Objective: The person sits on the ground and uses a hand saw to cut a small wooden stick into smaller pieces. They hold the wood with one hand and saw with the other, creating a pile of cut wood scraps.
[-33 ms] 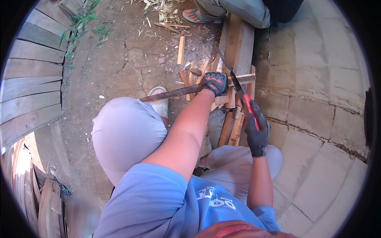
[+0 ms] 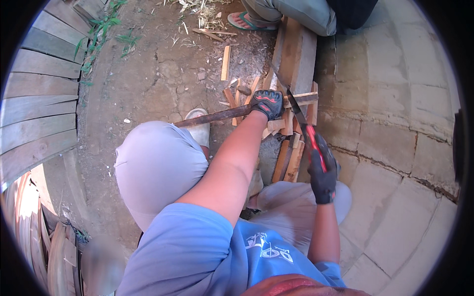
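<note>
My left hand (image 2: 267,104), in a black glove with red trim, is wrapped round a long dark wooden stick (image 2: 217,116). The stick runs from beside my left knee to a pale, freshly cut-looking end at the right. In my right hand (image 2: 323,170), also in a black glove, is the red handle of a hand saw (image 2: 296,107). Its dark blade slants up and to the left, crossing the stick just right of my left hand. How deep the teeth sit in the wood cannot be made out. Several short wood offcuts (image 2: 275,125) lie below the stick.
A thick timber beam (image 2: 299,56) stretches away beyond the stick. Another person's sandalled foot (image 2: 253,21) and bent leg are at its far end. Concrete paving (image 2: 390,138) lies to the right, dirt ground (image 2: 153,64) to the left, with a plank wall (image 2: 39,103) at the far left.
My right hand has drawn the saw a short way back toward me. My left hand and the stick look unmoved.
</note>
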Demonstrator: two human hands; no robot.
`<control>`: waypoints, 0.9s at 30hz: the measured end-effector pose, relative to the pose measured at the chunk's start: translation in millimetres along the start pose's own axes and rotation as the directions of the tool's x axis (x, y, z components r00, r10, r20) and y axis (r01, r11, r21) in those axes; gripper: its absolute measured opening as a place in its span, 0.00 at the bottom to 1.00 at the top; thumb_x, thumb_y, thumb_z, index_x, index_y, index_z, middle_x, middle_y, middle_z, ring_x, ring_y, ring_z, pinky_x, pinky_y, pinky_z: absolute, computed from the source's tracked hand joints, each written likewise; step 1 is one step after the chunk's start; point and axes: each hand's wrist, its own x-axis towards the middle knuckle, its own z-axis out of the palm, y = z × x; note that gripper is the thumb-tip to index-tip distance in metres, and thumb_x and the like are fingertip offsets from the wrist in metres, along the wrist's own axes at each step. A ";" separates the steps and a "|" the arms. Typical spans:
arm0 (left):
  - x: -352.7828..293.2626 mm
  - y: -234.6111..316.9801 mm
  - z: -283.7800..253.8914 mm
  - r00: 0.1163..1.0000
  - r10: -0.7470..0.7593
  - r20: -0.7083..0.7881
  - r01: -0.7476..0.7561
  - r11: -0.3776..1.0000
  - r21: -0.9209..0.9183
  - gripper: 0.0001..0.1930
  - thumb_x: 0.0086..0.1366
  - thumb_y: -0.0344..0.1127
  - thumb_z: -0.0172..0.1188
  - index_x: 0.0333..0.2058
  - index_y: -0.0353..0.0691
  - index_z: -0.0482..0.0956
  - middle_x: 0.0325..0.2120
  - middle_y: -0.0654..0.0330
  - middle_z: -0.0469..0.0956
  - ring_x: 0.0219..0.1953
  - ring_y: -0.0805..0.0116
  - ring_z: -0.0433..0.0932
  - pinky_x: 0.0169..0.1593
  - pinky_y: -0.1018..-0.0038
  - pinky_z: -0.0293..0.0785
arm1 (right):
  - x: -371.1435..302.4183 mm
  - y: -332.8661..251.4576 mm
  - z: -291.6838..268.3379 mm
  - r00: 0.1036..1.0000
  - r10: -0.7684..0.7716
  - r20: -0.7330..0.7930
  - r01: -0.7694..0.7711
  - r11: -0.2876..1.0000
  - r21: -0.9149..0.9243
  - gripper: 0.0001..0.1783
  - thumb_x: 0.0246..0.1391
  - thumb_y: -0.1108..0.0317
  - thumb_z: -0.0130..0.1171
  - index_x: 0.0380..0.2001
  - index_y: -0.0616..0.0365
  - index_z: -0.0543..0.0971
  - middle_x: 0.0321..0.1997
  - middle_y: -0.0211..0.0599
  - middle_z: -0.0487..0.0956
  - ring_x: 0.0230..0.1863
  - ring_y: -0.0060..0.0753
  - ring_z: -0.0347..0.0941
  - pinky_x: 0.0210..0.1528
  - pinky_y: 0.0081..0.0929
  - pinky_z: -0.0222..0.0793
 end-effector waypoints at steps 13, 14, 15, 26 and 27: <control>-1.9 3.2 -11.3 1.000 0.015 -0.010 -0.014 0.999 0.049 0.15 0.62 0.47 0.63 0.41 0.43 0.86 0.39 0.49 0.88 0.44 0.50 0.88 0.48 0.54 0.82 | -21.9 -12.0 -25.1 1.000 -0.004 -0.031 0.003 1.000 -0.025 0.24 0.70 0.61 0.60 0.64 0.58 0.82 0.52 0.43 0.86 0.43 0.33 0.78 0.47 0.32 0.74; -1.7 3.1 -11.2 1.000 0.006 0.010 -0.007 0.999 0.038 0.17 0.63 0.49 0.63 0.42 0.43 0.85 0.40 0.48 0.88 0.45 0.49 0.88 0.49 0.53 0.82 | 2.6 -10.4 -6.9 0.998 -0.049 -0.036 0.048 0.998 -0.037 0.22 0.70 0.62 0.59 0.63 0.55 0.82 0.55 0.46 0.86 0.51 0.41 0.81 0.53 0.37 0.75; -1.9 5.0 -10.3 0.999 0.004 0.032 -0.005 1.000 0.026 0.19 0.63 0.52 0.64 0.43 0.42 0.85 0.41 0.47 0.88 0.45 0.49 0.88 0.50 0.53 0.82 | 26.0 -9.2 10.4 0.995 -0.094 -0.044 0.092 0.994 -0.052 0.21 0.70 0.63 0.59 0.62 0.52 0.83 0.58 0.49 0.86 0.58 0.50 0.84 0.59 0.41 0.76; 0.1 18.6 -8.7 0.992 -0.122 -0.027 0.123 0.992 0.036 0.18 0.61 0.52 0.66 0.40 0.44 0.87 0.38 0.50 0.88 0.41 0.51 0.89 0.47 0.56 0.82 | 97.1 8.0 52.0 0.972 -0.197 -0.130 0.204 0.978 0.048 0.19 0.67 0.62 0.61 0.59 0.48 0.85 0.52 0.52 0.87 0.53 0.53 0.84 0.56 0.43 0.77; -1.1 21.8 -7.2 0.991 -0.118 -0.066 0.122 0.991 0.054 0.19 0.61 0.52 0.66 0.40 0.44 0.87 0.38 0.49 0.88 0.41 0.51 0.89 0.47 0.56 0.82 | 96.8 6.4 51.7 0.975 -0.172 -0.137 0.189 0.975 0.119 0.19 0.67 0.63 0.61 0.60 0.48 0.85 0.52 0.52 0.87 0.53 0.52 0.84 0.56 0.43 0.78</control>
